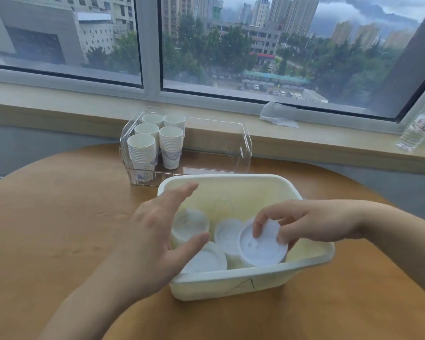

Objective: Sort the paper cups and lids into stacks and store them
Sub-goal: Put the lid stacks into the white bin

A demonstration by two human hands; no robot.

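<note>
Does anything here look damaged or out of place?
Yes. The cream plastic tub has a dark crack in its front wall, near the rim. A crumpled white tissue also lies on the window sill.

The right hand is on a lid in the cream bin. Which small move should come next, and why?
Probably lift that lid stack out of the cream bin. The right hand already pinches its top, the open left hand hovers ready to help, and the clear organizer behind has free space beside the cup stacks.
</note>
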